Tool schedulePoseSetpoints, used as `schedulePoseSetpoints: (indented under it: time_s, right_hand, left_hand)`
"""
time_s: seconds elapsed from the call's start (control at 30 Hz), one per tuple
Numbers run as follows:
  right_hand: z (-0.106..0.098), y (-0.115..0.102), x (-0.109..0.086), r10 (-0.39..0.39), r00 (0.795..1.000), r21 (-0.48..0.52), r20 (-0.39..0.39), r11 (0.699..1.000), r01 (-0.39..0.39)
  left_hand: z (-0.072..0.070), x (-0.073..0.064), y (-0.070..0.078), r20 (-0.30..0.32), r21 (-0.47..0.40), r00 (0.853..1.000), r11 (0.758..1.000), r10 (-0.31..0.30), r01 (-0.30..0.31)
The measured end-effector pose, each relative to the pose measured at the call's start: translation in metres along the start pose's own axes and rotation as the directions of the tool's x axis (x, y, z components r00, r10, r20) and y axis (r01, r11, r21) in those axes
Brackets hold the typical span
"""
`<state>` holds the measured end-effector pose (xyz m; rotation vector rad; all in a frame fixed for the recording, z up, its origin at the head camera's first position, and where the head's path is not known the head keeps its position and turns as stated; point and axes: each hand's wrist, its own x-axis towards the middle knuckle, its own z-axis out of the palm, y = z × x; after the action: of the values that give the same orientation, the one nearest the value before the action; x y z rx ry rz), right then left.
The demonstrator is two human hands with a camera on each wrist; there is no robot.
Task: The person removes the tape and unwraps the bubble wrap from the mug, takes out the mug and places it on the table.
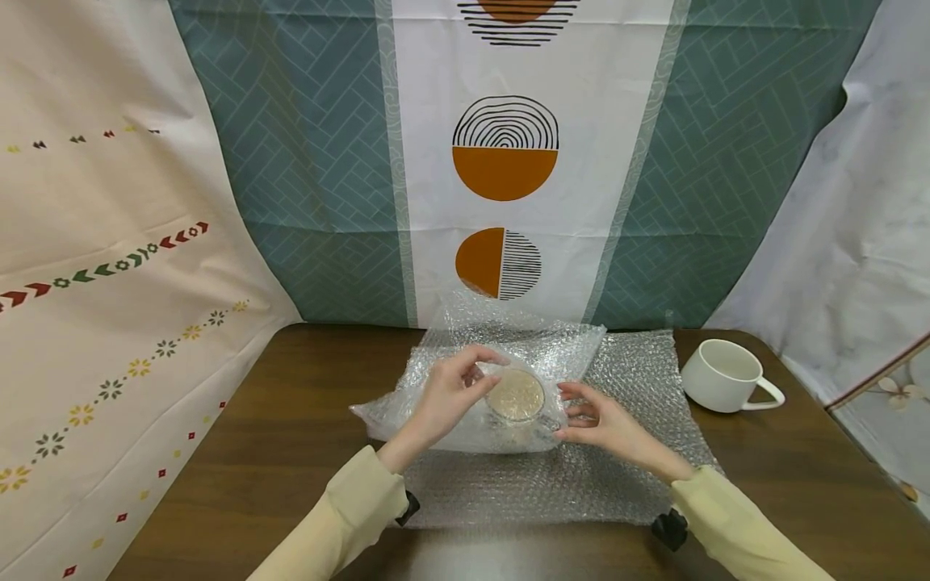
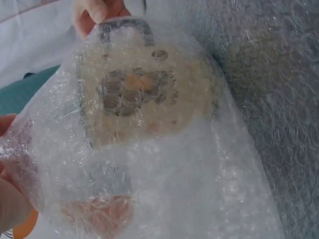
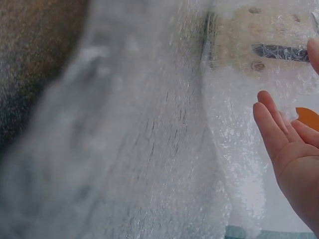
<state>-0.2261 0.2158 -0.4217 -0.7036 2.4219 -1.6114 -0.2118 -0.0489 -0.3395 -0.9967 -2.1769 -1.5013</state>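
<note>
A cream mug (image 1: 516, 395) with a dark printed design (image 2: 132, 92) lies under a clear sheet of bubble wrap (image 1: 395, 411), its round tan end showing through. Its dark handle (image 2: 127, 32) points towards the right hand. My left hand (image 1: 450, 395) pinches the bubble wrap at the mug's left, thumb and fingers on either side of the film. On the other side, my right hand (image 1: 599, 424) is beside the handle with its fingers spread and slightly bent, the tips right at the wrapped side.
More bubble wrap (image 1: 523, 492) spreads flat beneath the bundle on the brown wooden table (image 1: 291, 452). A white mug (image 1: 719, 375) stands at the back right, handle facing right. Patterned cloth (image 1: 320, 186) hangs behind and on both sides.
</note>
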Motion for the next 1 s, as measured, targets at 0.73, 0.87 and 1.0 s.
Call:
schedulePoseSetpoints:
  time_s: [0.73, 0.87, 1.0]
  right_hand:
    - [-0.010, -0.006, 0.000, 0.000, 0.998, -0.108, 0.059, 0.994, 0.007]
    - [-0.014, -0.009, 0.003, 0.019, 1.000, -0.139, -0.009, 0.990, -0.020]
    - [-0.016, -0.011, 0.011, 0.057, 0.994, -0.183, -0.094, 0.980, -0.074]
  left_hand:
    - [-0.013, -0.001, -0.008, 0.002, -0.136, 0.944, 0.935, -0.331, 0.328]
    - [-0.013, -0.003, -0.011, -0.049, -0.170, 0.930, 0.921, -0.364, 0.351]
    - [-0.011, -0.004, -0.027, -0.051, -0.197, 0.922, 0.909, -0.384, 0.367]
